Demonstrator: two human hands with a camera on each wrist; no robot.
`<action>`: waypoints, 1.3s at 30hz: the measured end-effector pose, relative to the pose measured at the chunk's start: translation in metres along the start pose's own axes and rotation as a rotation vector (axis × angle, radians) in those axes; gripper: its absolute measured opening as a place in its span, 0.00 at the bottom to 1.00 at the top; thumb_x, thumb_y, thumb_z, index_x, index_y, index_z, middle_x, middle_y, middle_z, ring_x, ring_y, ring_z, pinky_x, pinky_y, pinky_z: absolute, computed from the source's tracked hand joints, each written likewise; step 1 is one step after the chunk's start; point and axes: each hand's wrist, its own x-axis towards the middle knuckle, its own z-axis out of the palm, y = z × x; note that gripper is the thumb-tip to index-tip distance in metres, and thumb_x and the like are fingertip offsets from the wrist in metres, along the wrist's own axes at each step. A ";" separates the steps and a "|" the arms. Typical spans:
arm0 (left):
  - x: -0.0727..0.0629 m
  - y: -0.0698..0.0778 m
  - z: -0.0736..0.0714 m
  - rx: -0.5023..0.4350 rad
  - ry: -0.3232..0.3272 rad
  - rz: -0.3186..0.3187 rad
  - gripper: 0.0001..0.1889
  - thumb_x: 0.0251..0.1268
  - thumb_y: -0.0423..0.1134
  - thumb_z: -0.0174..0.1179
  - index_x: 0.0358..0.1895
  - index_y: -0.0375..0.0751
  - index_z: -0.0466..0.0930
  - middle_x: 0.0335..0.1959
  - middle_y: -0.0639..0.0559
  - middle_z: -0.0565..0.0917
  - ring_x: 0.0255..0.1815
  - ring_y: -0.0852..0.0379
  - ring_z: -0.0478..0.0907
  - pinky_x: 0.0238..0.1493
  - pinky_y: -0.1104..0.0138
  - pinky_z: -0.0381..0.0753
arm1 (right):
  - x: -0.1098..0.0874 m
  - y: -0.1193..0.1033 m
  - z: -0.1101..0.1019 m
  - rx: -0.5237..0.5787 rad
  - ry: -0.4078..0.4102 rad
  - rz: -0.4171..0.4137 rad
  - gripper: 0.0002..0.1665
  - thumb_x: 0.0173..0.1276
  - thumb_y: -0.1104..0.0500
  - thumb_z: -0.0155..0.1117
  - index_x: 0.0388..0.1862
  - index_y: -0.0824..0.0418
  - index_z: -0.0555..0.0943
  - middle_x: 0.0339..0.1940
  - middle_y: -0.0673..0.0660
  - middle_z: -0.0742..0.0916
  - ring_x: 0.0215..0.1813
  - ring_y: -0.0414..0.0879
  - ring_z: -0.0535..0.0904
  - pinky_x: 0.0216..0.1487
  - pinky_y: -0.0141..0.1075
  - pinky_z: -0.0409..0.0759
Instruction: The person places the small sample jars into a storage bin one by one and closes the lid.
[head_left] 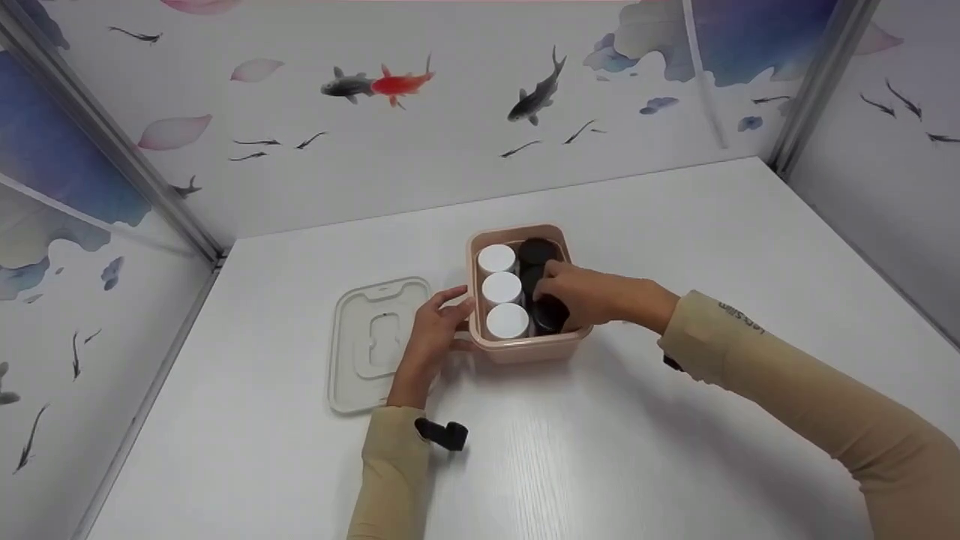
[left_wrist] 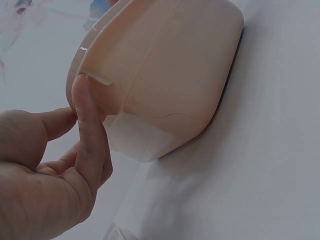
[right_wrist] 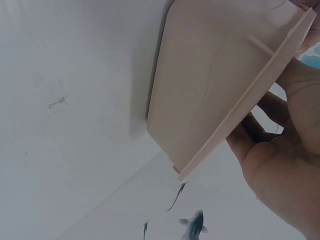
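Note:
A pink plastic box stands on the white table. Inside it, white-capped jars line the left side and black-topped jars the right. My left hand pinches the box's left rim, the thumb at the rim and a finger beneath it in the left wrist view. Over the right rim reaches my right hand, its fingers curled down on the nearest black-topped jar. The hand covers part of that row. In the right wrist view the box wall hides the fingertips.
A pale rectangular lid lies on the table left of the box, partly behind the left forearm. Printed panels with fish enclose the back and sides of the table.

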 end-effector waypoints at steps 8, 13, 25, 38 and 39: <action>0.000 -0.001 0.000 0.014 0.001 -0.018 0.25 0.73 0.45 0.60 0.70 0.44 0.70 0.52 0.40 0.85 0.39 0.55 0.86 0.28 0.66 0.86 | -0.002 -0.004 -0.006 0.036 -0.061 0.013 0.33 0.59 0.66 0.75 0.64 0.64 0.78 0.59 0.68 0.76 0.59 0.56 0.77 0.61 0.49 0.82; -0.002 0.003 0.002 0.037 0.019 -0.034 0.24 0.73 0.45 0.60 0.69 0.44 0.71 0.54 0.39 0.85 0.40 0.54 0.86 0.30 0.66 0.87 | -0.005 -0.007 -0.009 0.136 -0.025 0.024 0.29 0.64 0.62 0.72 0.64 0.65 0.78 0.60 0.66 0.77 0.61 0.57 0.77 0.63 0.50 0.80; -0.012 0.017 0.004 0.174 0.105 -0.011 0.20 0.73 0.41 0.59 0.65 0.43 0.76 0.51 0.41 0.84 0.38 0.54 0.85 0.30 0.65 0.88 | -0.012 -0.029 0.008 0.484 0.344 0.067 0.22 0.70 0.60 0.66 0.60 0.67 0.79 0.54 0.66 0.83 0.56 0.56 0.80 0.58 0.50 0.82; -0.029 0.014 -0.013 0.389 0.173 0.120 0.21 0.79 0.47 0.51 0.66 0.41 0.77 0.51 0.43 0.87 0.50 0.50 0.86 0.46 0.61 0.88 | -0.007 -0.069 0.039 1.112 0.485 0.071 0.24 0.77 0.56 0.57 0.68 0.65 0.74 0.66 0.66 0.81 0.63 0.57 0.81 0.64 0.46 0.81; -0.031 0.014 -0.015 0.412 0.195 0.138 0.21 0.79 0.48 0.51 0.66 0.41 0.77 0.52 0.42 0.87 0.53 0.49 0.85 0.50 0.59 0.87 | -0.007 -0.073 0.041 1.151 0.474 0.070 0.26 0.78 0.55 0.57 0.69 0.65 0.72 0.67 0.66 0.79 0.65 0.58 0.80 0.65 0.48 0.80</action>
